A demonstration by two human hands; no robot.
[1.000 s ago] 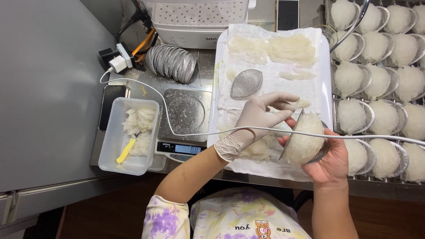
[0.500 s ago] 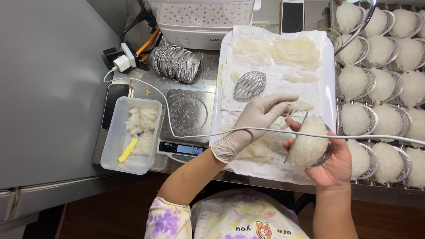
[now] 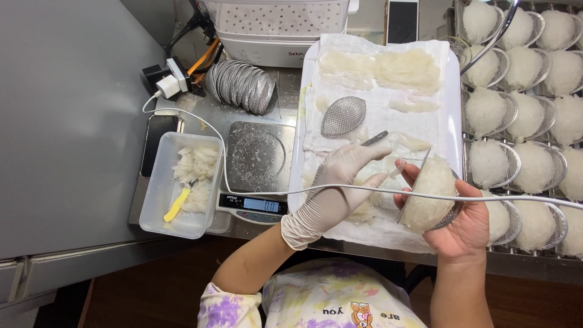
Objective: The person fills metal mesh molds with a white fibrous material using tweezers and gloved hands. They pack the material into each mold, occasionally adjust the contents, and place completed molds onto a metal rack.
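My left hand (image 3: 337, 188), in a thin white glove, is over the front of a white towel-lined tray (image 3: 452, 91). It grips dark tweezers (image 3: 374, 138) that point up and to the right. Its fingertips are close to a small translucent shred (image 3: 398, 170). My bare right hand (image 3: 464, 225) cups an oval metal mesh mould (image 3: 428, 194), tilted on edge and packed with white fibrous material. The two hands are almost touching above the tray's front right part.
An empty mesh mould (image 3: 343, 116) and pale fibrous pieces (image 3: 388, 67) lie on the tray. Left of it are a digital scale (image 3: 258, 159), a stack of mesh moulds (image 3: 240, 85) and a plastic tub (image 3: 179, 182) with white scraps. Filled moulds (image 3: 528, 115) line the right. A white cable (image 3: 243, 191) crosses in front.
My left hand's fingers have drawn back a little from the filled mould, and the tweezers now show. My right hand with the mould has barely moved.
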